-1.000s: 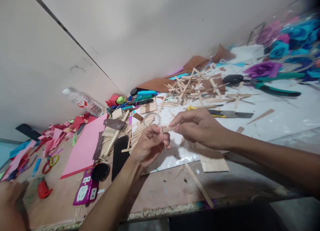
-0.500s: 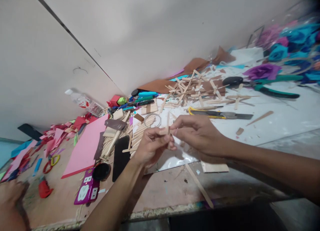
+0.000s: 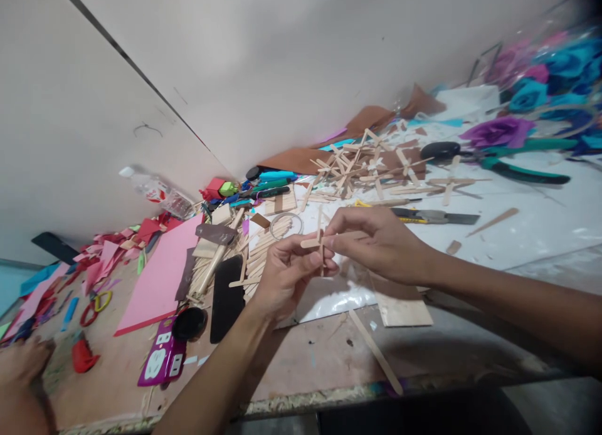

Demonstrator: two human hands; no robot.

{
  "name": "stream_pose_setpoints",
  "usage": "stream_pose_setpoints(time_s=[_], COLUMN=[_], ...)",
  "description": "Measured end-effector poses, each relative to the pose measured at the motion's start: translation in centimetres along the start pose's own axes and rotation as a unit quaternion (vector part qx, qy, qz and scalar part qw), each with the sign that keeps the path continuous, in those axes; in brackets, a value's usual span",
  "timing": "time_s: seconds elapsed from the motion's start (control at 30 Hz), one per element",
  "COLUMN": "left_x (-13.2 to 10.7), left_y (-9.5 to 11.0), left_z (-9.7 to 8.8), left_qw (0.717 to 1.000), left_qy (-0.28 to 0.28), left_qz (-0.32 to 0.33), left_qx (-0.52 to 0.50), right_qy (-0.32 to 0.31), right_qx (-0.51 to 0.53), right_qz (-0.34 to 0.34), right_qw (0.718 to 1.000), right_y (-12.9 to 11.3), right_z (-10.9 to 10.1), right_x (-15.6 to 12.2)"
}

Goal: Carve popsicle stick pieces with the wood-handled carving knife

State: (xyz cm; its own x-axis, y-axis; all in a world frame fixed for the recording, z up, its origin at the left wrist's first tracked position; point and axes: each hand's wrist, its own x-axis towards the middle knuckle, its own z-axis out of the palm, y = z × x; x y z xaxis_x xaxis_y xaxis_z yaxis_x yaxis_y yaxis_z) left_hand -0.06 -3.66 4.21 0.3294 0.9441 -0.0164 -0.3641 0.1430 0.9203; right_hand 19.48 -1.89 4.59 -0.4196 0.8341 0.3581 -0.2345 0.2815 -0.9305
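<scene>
Between my two hands is a small cross of wooden craft sticks (image 3: 311, 242), held above the white sheet (image 3: 512, 241). My left hand (image 3: 288, 271) pinches it from below and to the left. The fingertips of my right hand (image 3: 371, 239) close on it from the right, partly hiding the joint. Behind my right hand lies a yellow utility knife (image 3: 426, 216). Loose craft sticks (image 3: 263, 253) and a roll of clear tape (image 3: 286, 225) are just beyond my left hand. Several joined stick pieces (image 3: 348, 168) are heaped farther back.
Green-handled pliers (image 3: 524, 165) and paper flowers (image 3: 498, 132) fill the right. A black phone (image 3: 227, 297), pink paper (image 3: 162, 275), and a purple box (image 3: 164, 353) are at left. Another person's hand (image 3: 26, 363) rests at the left edge. A lone stick (image 3: 376, 352) lies near the table's front edge.
The stick cross in my hands has turned, so its crossing arms show more clearly. My right hand has shifted slightly up and left, covering part of the utility knife.
</scene>
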Motion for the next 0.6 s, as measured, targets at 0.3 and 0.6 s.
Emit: stream_pose_setpoints(time_s=[0.3, 0.6], left_x=[0.3, 0.8], left_y=[-0.4, -1.0], left_z=[-0.3, -1.0], left_qw=[0.979, 0.926], left_qy=[0.108, 0.229], left_qz=[0.051, 0.145], left_qx=[0.166, 0.264], right_qy=[0.042, 0.061], right_qx=[-0.151, -0.152], right_qz=[-0.008, 0.160], right_qw=[0.988, 0.973], right_y=[0.9, 0.7], right_z=[-0.3, -1.1], right_x=[0.4, 1.1])
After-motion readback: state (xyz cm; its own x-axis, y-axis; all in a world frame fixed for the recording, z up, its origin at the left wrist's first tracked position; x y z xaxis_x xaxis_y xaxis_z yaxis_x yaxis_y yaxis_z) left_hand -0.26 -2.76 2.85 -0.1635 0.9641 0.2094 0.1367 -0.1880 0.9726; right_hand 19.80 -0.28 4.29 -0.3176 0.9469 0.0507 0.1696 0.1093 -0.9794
